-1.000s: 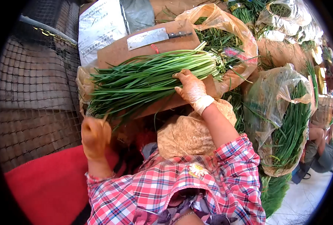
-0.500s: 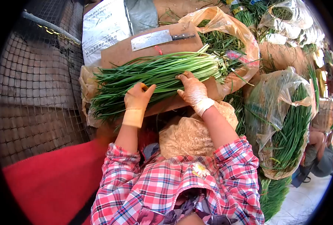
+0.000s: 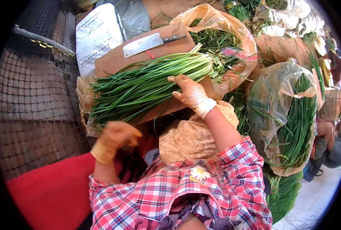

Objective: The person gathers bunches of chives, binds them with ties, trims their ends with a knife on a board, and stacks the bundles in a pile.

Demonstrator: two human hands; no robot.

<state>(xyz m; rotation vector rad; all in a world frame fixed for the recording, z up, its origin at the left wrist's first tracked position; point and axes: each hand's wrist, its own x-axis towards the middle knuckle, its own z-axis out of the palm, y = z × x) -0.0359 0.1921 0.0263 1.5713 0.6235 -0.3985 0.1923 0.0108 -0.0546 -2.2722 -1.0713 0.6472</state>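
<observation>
A large bunch of garlic chives [image 3: 147, 82] lies across a brown board [image 3: 113, 63], with its pale cut stems to the right. My right hand [image 3: 191, 94], in a thin glove, rests at the near edge of the bunch. Its fingertips touch the leaves, and the thumb is apart from them. My left hand [image 3: 116, 138], also gloved, is off the chives, below the leafy end, and smeared by motion. I cannot make out its fingers clearly. A cleaver [image 3: 143, 45] with a dark handle lies on the board behind the bunch.
An open orange plastic bag [image 3: 249, 46] of trimmings stands right of the board. Farther right is a clear bag [image 3: 268, 99] of chives. A white printed sack [image 3: 97, 36] lies at the back left, beside netting [image 3: 32, 88]. Part of another person [image 3: 326, 132] shows at far right.
My left hand has left the chives and moved down and left, towards my body. My right hand stays at the near edge of the bunch. The whole view has shifted slightly.
</observation>
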